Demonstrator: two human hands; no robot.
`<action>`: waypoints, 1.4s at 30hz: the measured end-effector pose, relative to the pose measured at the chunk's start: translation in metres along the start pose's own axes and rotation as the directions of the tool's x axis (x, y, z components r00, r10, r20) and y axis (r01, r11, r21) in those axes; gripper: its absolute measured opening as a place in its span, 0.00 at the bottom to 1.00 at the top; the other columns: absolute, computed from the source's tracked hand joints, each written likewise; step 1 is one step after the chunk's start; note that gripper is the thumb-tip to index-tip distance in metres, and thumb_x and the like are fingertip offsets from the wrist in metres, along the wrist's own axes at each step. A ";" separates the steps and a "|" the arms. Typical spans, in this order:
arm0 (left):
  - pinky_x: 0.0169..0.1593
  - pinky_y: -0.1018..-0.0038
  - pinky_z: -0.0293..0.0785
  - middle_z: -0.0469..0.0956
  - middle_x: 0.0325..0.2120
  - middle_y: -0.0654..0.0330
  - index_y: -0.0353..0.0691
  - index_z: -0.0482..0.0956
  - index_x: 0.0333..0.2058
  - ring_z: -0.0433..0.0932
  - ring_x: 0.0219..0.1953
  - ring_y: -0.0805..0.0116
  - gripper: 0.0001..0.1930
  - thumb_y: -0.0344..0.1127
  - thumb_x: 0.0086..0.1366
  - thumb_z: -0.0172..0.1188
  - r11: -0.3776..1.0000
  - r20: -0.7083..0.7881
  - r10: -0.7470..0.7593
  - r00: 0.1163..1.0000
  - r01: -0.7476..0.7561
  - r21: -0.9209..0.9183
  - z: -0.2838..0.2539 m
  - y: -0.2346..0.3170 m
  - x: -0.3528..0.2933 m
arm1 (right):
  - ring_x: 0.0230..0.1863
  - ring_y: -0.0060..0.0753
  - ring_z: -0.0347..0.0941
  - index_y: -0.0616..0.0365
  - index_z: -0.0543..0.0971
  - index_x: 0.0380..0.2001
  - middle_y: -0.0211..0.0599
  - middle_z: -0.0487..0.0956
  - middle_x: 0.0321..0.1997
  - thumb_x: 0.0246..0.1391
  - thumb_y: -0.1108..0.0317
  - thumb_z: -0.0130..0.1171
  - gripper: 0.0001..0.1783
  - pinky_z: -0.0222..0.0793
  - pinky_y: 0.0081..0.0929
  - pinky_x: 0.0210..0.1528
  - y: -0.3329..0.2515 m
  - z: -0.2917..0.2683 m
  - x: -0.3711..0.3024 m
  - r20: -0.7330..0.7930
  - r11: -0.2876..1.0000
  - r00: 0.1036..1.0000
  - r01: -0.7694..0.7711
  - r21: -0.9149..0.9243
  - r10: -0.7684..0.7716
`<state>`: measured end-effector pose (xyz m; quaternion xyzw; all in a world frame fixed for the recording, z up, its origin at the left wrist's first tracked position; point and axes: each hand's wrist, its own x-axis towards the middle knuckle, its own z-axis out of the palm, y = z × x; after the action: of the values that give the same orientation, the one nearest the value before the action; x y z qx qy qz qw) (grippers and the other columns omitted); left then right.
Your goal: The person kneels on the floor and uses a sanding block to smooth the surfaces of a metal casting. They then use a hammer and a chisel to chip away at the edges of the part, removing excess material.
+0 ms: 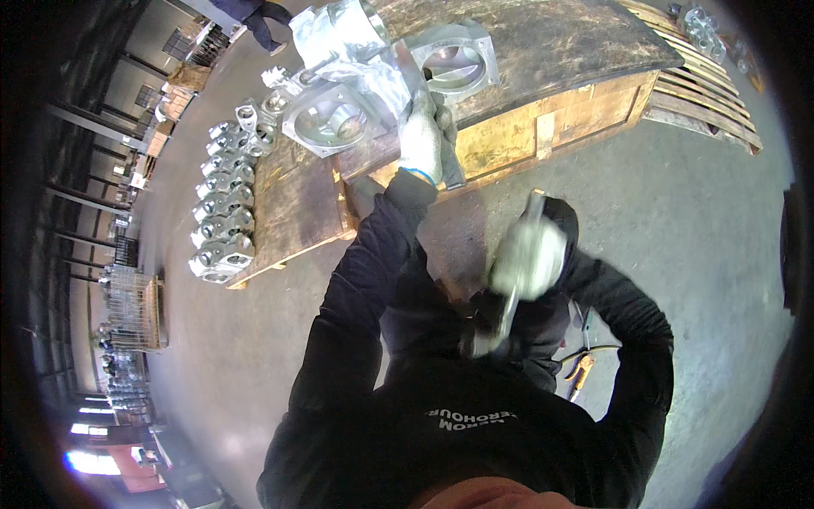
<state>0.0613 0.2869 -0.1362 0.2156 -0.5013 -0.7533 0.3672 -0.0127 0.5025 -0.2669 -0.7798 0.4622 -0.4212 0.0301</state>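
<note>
My left hand [421,142], in a white knitted glove, is closed around a flat dark metal bar [455,172]. The bar's upper end appears to lie against a large silvery metal casting [377,81] on the wooden crate's top. A square flange with a round opening [332,120] faces me beside that hand, and a second square-flanged casting [458,61] sits just to its right. Lower down, over my legs, my gloved right hand [530,257] is smeared by motion. It grips a long hammer-like tool [510,314] with a thin shaft and wider lower end; its exact kind is blurred.
The wooden crate [509,144] has a dark, worn top. Several smaller castings [225,199] line its left end. A slatted pallet [704,102] stands at right. An orange-handled air gun [581,373] lies on the floor near my right arm. Another person [259,21] is far off.
</note>
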 end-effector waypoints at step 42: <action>0.20 0.78 0.62 0.68 0.21 0.69 0.48 0.71 0.33 0.66 0.18 0.76 0.07 0.42 0.64 0.56 0.930 -0.128 -0.116 0.985 0.062 -0.362 0.058 -0.019 0.032 | 0.34 0.19 0.71 0.59 0.76 0.45 0.27 0.77 0.35 0.60 0.69 0.64 0.12 0.68 0.22 0.37 -0.034 0.044 -0.019 -0.492 0.478 0.099 -0.462 0.747 0.865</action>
<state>-0.0054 0.3014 -0.1285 0.2228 -0.3174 -0.8297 0.4016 0.0368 0.5207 -0.2926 -0.1296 0.6190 -0.7583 0.1578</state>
